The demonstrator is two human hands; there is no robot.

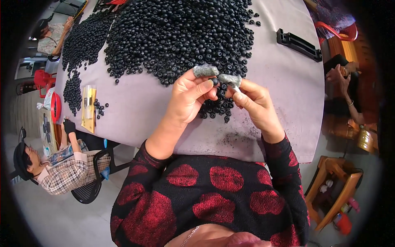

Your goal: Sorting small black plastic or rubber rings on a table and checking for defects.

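Note:
Above the near edge of a big heap of small round black parts (181,33), my two hands meet. My left hand (186,96) pinches one small round black part (215,81) between thumb and fingers. A grey fabric finger sleeve (205,71) covers its index finger. Close beside it, my right hand (258,101) is closed, thumb against the fingers, on a small thin white piece (237,89) whose kind I cannot make out. Its index finger also wears a grey finger sleeve (230,80). Several more black parts lie on the cloth under my hands.
A pale cloth covers the table (284,94). Smaller heaps of black parts (84,37) lie to the left, near a yellow board (88,111). A black rail-like holder (299,44) sits at right. A person in a plaid shirt (70,173) sits at left; others sit around.

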